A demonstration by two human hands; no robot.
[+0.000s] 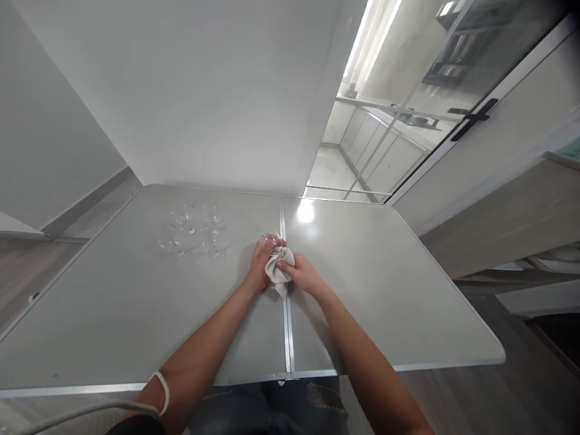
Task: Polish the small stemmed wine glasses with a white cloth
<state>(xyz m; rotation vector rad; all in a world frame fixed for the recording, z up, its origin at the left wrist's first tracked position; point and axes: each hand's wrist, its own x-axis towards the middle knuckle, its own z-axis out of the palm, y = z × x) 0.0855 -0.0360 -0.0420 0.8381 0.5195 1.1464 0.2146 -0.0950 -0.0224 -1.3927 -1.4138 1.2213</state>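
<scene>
My left hand [261,261] is closed around a small clear glass [272,240] held over the middle seam of the grey folding table [385,284]. My right hand [302,273] is closed on a white cloth [277,270] and presses it against the glass. Both hands meet just above the tabletop. Several more clear glasses [193,234] stand in a group on the left half of the table, beyond and to the left of my left hand.
A white wall rises behind the table. A glass door with a black handle [473,118] stands at the back right. A light wooden cabinet [521,211] lies to the right of the table. A white cable [90,411] runs by my left arm.
</scene>
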